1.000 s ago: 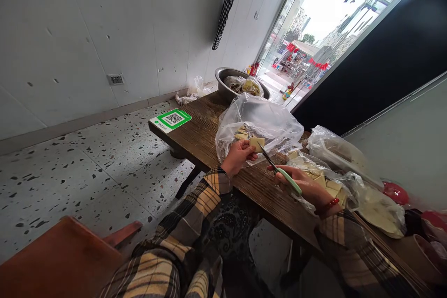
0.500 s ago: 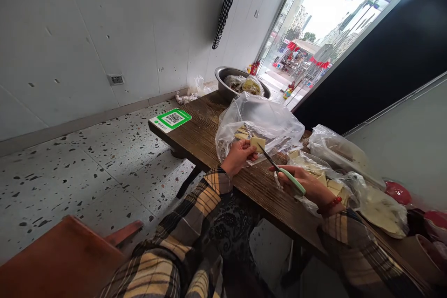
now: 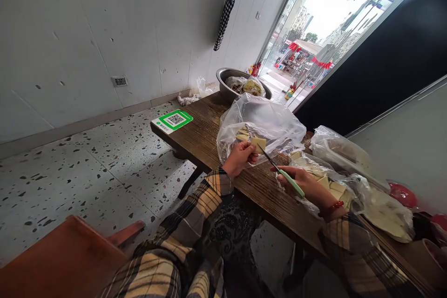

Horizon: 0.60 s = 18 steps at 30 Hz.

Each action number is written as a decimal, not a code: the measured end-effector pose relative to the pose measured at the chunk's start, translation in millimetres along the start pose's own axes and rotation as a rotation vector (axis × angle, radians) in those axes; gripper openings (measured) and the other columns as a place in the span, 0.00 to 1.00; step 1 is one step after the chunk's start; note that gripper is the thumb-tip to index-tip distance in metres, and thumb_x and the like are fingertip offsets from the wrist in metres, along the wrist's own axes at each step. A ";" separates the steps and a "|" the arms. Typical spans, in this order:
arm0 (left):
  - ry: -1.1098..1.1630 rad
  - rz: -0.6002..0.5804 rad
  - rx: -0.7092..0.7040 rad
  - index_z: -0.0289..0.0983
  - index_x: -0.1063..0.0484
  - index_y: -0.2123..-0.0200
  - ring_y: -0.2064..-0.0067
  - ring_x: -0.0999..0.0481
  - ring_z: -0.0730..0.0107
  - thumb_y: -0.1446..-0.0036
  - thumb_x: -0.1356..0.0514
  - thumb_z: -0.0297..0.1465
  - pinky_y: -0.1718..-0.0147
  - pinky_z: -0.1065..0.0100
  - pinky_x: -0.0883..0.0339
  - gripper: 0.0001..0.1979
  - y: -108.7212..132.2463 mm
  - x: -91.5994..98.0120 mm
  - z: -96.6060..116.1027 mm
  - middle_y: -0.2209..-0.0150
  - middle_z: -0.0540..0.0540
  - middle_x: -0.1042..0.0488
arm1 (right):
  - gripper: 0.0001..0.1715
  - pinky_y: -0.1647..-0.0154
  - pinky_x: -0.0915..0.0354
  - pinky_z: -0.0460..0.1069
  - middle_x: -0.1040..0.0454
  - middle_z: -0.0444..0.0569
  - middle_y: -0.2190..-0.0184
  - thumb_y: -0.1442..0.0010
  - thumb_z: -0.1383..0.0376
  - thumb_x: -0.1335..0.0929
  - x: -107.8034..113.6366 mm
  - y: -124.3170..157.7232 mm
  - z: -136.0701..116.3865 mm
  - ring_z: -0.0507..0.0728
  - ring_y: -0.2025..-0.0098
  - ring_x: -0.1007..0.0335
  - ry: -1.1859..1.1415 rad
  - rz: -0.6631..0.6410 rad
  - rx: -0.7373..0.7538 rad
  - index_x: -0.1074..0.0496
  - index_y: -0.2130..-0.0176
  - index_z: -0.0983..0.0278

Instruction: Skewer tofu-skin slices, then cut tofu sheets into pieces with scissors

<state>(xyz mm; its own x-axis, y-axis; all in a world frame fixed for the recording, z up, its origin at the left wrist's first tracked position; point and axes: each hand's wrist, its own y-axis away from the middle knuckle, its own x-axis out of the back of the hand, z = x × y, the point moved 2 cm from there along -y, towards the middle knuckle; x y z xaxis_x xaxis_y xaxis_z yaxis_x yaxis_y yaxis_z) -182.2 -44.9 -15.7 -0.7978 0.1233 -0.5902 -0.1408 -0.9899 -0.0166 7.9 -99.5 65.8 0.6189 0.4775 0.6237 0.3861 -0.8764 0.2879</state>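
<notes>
My left hand pinches a flat, pale yellow square piece that looks like tofu sheet, just above the table's near edge. Light green-handled scissors are in my right hand, their blades pointing at the piece's lower right side. Whether the blades are parted I cannot make out. Behind my left hand a clear plastic bag lies with its mouth toward me, and several cut yellow pieces rest in it. More pale squares sit in another plastic bag beside my right wrist.
On the dark wooden table stand a steel basin with bagged food and a green-and-white QR code card. A clear container and a red object are at the right. An orange-brown seat is at lower left.
The view has shifted slightly. Both hands keep nearly the same place, with the piece and the scissors still held.
</notes>
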 end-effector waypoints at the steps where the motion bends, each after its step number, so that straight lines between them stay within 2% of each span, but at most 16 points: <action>1: -0.002 0.004 -0.003 0.33 0.33 0.71 0.82 0.32 0.79 0.46 0.37 0.35 0.82 0.76 0.39 0.11 -0.1 0.1 0.1 0.79 0.50 0.28 | 0.38 0.79 0.48 0.45 0.38 0.41 0.79 0.44 0.44 0.32 -0.2 -0.9 -1.9 0.49 0.78 0.47 0.003 -0.001 -0.002 0.28 0.48 0.71; 9: -0.031 -0.017 -0.017 0.34 0.33 0.73 0.82 0.33 0.81 0.48 0.38 0.35 0.81 0.76 0.40 0.10 -0.4 1.1 -1.0 0.80 0.52 0.29 | 0.39 0.77 0.45 0.46 0.37 0.42 0.79 0.44 0.45 0.32 -1.1 -9.3 -15.6 0.51 0.76 0.44 -0.051 -0.080 0.033 0.28 0.46 0.71; 18: -0.018 -0.005 -0.011 0.34 0.34 0.73 0.82 0.33 0.80 0.48 0.37 0.36 0.81 0.76 0.42 0.12 2.1 1.7 0.5 0.80 0.51 0.29 | 0.40 0.79 0.44 0.46 0.41 0.40 0.84 0.44 0.43 0.33 -4.2 -9.9 -17.3 0.51 0.79 0.46 0.004 0.009 0.044 0.27 0.48 0.74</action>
<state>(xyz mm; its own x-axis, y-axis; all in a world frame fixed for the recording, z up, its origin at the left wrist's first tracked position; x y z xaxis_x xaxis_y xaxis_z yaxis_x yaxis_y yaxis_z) -184.2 -46.7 -16.3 -0.8073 0.1291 -0.5758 -0.1379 -0.9900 -0.0286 -10.3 -93.9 72.9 0.6194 0.4696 0.6291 0.4103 -0.8768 0.2506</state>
